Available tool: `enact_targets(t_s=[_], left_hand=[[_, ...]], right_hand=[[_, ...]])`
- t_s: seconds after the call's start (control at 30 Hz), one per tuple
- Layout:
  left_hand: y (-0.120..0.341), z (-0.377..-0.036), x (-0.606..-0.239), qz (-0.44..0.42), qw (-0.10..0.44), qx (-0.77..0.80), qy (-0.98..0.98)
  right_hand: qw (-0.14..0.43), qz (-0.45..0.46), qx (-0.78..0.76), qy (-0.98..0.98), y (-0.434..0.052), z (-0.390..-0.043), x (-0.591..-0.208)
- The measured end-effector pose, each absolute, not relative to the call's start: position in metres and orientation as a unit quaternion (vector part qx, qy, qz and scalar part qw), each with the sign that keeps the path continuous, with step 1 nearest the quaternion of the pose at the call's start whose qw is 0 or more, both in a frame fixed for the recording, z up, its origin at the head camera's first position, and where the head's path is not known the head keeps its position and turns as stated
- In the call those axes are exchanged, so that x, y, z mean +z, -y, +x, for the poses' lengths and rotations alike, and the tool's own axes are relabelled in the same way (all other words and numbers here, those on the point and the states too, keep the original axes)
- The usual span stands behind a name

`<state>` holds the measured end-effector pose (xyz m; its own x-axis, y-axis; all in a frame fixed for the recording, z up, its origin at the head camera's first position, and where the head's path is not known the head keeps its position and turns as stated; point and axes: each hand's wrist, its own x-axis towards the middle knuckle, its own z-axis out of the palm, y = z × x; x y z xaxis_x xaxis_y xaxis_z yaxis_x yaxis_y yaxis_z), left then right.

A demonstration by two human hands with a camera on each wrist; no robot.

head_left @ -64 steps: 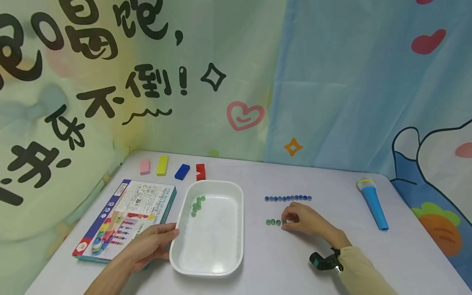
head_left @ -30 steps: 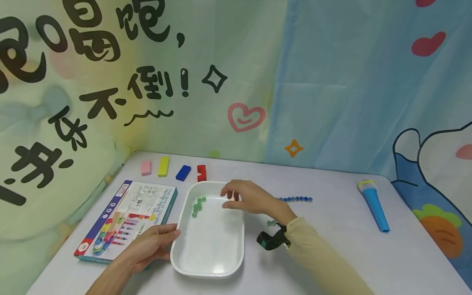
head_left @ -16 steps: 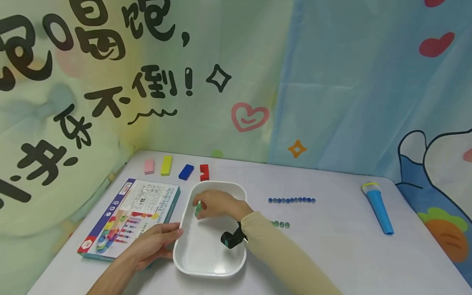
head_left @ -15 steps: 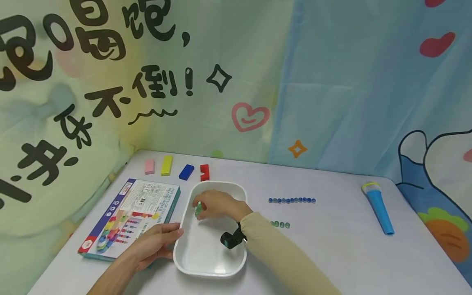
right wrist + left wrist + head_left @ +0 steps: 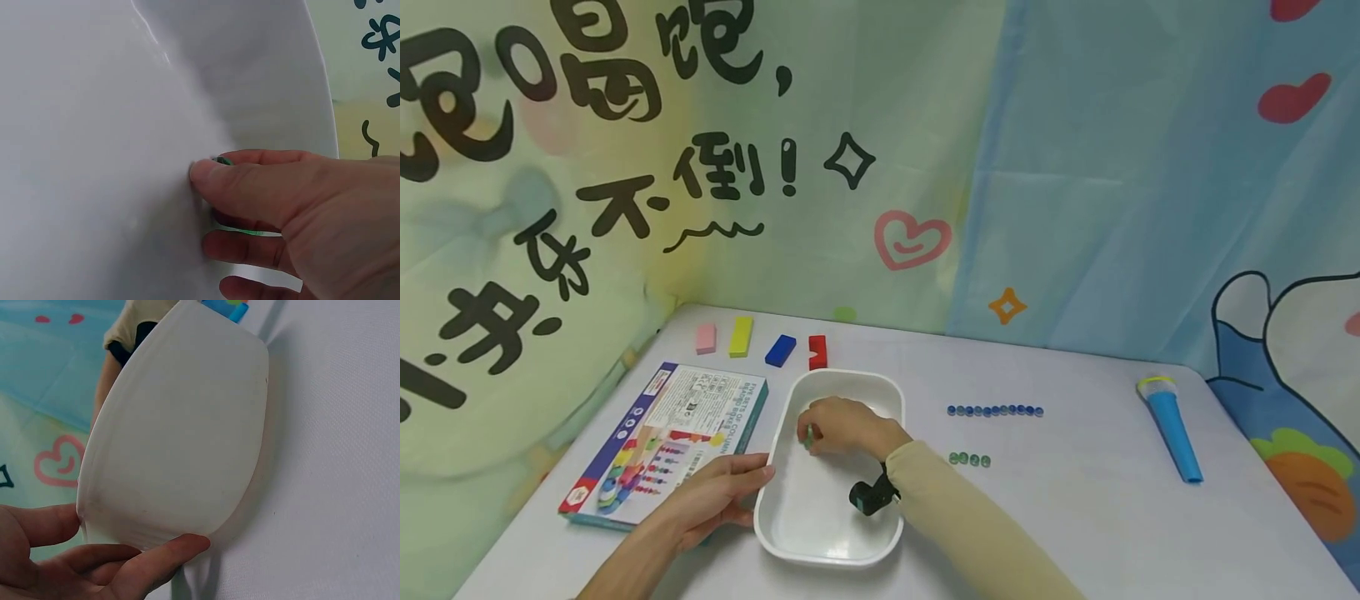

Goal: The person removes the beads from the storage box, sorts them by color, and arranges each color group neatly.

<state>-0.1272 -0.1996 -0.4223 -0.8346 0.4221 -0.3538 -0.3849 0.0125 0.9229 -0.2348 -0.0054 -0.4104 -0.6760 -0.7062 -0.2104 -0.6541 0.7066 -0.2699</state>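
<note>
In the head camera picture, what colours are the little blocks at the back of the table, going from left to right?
Pink rectangular block → yellow long block → blue slanted block → red notched block. They lie in a row on the grey table, behind the white plastic tray.

Glossy white plastic tray (image 5: 891, 400), glass beads (image 5: 970, 459)

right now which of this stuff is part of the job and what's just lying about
In use: tray, held at its rim by the left hand; green beads under the right hand; green row; blue row.

Lying about: box, coloured blocks, blue tube.
</note>
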Motion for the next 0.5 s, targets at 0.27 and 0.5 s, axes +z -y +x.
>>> enact_targets(t_s=[0.27,0.5], left_hand=[[0.198,-0.126,-0.423,0.007,0.287,0.696,-0.659],[0.198,-0.126,-0.422,-0.005,0.286,0.689,-0.666]], right_hand=[[0.148,-0.379,-0.089,-0.909,0.002,-0.235,-0.404],[0.152,-0.386,-0.124,-0.901,-0.013,-0.235,-0.376]])
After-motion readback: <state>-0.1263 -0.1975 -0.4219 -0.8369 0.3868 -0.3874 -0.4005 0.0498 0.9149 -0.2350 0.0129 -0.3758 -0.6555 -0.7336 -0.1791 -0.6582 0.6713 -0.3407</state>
